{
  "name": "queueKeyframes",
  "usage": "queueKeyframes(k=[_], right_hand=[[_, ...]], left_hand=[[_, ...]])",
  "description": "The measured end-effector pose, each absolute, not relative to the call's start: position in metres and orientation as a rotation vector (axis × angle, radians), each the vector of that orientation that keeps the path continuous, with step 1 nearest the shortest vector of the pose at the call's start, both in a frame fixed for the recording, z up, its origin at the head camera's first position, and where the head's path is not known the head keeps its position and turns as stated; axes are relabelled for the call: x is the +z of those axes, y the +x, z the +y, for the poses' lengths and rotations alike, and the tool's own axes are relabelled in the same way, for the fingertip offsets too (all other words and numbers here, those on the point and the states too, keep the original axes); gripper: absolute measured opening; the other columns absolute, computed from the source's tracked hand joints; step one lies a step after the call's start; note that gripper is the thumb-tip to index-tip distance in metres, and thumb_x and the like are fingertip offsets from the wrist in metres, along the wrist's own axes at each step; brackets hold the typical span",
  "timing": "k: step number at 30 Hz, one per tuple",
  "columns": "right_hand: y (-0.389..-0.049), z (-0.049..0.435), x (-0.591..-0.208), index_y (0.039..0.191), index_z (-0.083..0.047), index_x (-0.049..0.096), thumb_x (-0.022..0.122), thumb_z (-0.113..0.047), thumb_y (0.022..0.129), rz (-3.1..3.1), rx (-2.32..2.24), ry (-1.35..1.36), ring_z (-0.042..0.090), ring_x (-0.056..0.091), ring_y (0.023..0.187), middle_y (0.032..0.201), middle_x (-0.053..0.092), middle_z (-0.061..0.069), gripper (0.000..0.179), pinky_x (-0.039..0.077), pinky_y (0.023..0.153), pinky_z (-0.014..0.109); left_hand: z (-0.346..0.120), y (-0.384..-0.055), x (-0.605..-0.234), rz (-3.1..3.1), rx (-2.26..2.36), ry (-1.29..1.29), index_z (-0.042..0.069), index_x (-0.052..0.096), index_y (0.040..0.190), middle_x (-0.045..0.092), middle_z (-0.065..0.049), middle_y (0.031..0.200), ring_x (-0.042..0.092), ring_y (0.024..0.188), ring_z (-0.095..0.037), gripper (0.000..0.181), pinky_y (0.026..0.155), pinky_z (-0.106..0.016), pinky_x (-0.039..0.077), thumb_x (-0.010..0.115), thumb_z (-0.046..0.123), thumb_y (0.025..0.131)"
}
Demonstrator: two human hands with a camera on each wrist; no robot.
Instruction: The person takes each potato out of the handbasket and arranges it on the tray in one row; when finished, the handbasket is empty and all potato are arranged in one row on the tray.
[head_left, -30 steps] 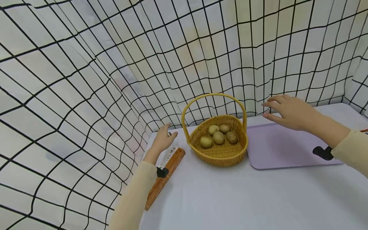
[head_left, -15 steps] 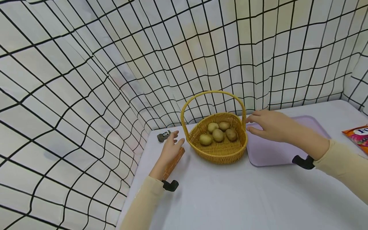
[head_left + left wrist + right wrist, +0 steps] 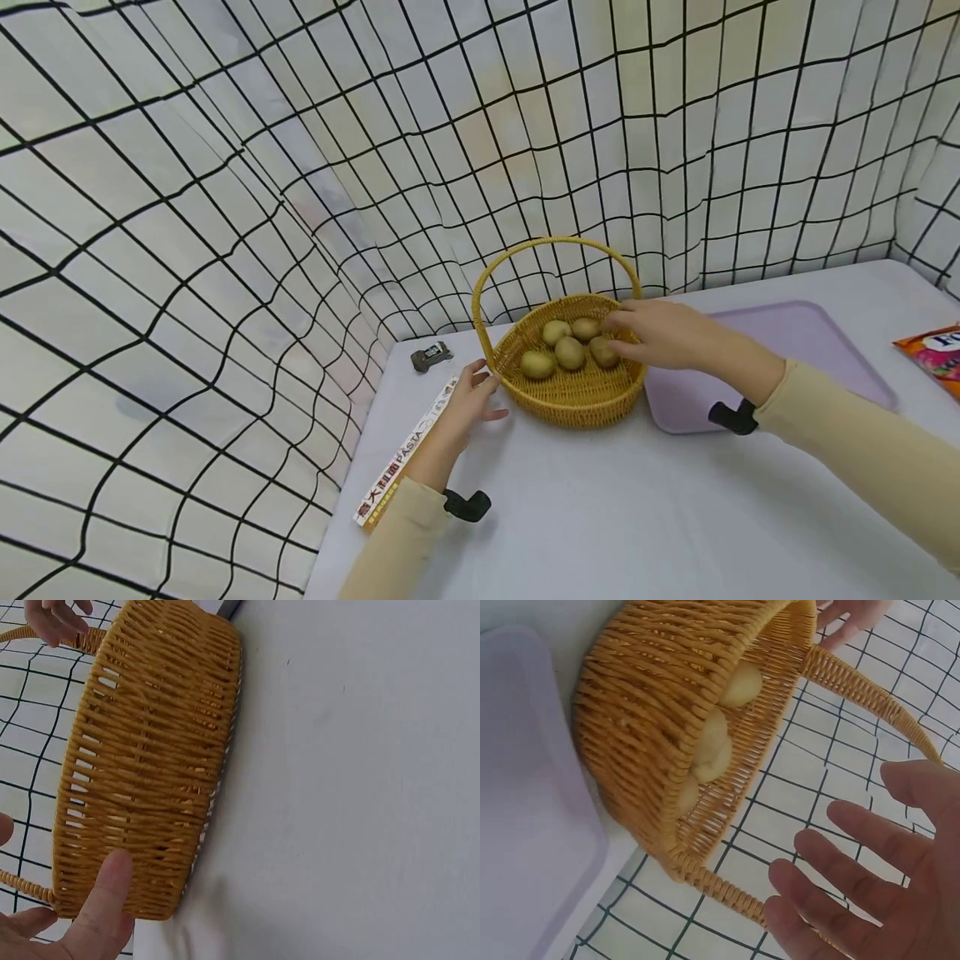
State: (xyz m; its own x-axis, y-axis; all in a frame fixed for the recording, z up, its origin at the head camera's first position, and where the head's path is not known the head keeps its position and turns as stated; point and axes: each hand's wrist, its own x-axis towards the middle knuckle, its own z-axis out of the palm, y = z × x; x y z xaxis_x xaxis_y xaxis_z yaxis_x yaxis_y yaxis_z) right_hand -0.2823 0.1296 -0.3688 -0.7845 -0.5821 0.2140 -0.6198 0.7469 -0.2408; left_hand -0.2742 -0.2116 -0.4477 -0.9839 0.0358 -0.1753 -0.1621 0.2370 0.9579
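A yellow wicker basket [image 3: 577, 414] with a tall arched handle stands on the white table. Several oval, green-brown pieces of produce [image 3: 570, 353] lie inside it. At the basket's left end is my left hand [image 3: 467, 407], fingertips right at the rim near the handle's foot. In the left wrist view, a straight finger [image 3: 105, 892] overlaps the woven side. My right hand [image 3: 660, 335] reaches over the right end, its fingertips overlapping the rim and the nearest piece in the head view. The right wrist view shows its fingers [image 3: 855, 862] spread and slightly bent, holding nothing.
A long pasta box [image 3: 401, 458] lies left of the basket, partly under my left forearm. Behind it is a small dark packet [image 3: 431, 357]. A lilac tray [image 3: 795, 333] lies to the right, and an orange packet [image 3: 933, 354] farther right. Black netting surrounds the back and left.
My right hand has moved left from above the tray to the basket's right end. My left hand has moved right from above the pasta box to the basket's left end.
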Motion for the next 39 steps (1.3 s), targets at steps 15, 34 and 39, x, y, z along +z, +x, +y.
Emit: queueKeyframes(k=[15, 34, 39], right_hand=[[-0.318, 0.101, -0.364, 0.128, -0.009, 0.070, 0.058, -0.034, 0.106, -2.902, 0.621, 1.042, 0.024, 0.067, 0.104, 0.114, 0.073, 0.007, 0.036, 0.060, 0.090, 0.045], [-0.342, 0.076, -0.372, 0.135, -0.001, 0.063, 0.049, -0.031, 0.104, -3.145, 0.619, 0.934, 0.038, 0.061, 0.125, 0.132, 0.067, 0.018, 0.045, 0.053, 0.106, 0.053], [-0.348, 0.073, -0.375, 0.135, -0.002, 0.062, 0.050, -0.032, 0.103, -3.196, 0.596, 0.901, 0.039, 0.059, 0.127, 0.134, 0.066, 0.019, 0.046, 0.051, 0.108, 0.054]], left_hand=[[-0.196, -0.274, -0.460, 2.160, 2.053, -0.208, 0.013, 0.010, 0.163, 0.034, -0.032, 0.154, 0.049, 0.138, -0.046, 0.081, 0.095, -0.054, 0.061, 0.060, 0.013, 0.100], [-0.185, -0.268, -0.455, 1.961, 2.211, -0.315, 0.001, 0.012, 0.162, 0.028, -0.030, 0.160, 0.039, 0.146, -0.046, 0.080, 0.104, -0.061, 0.054, 0.061, 0.002, 0.100], [-0.184, -0.267, -0.456, 1.967, 2.214, -0.330, 0.001, 0.015, 0.161, 0.030, -0.029, 0.158, 0.041, 0.145, -0.044, 0.078, 0.103, -0.059, 0.056, 0.063, 0.003, 0.099]])
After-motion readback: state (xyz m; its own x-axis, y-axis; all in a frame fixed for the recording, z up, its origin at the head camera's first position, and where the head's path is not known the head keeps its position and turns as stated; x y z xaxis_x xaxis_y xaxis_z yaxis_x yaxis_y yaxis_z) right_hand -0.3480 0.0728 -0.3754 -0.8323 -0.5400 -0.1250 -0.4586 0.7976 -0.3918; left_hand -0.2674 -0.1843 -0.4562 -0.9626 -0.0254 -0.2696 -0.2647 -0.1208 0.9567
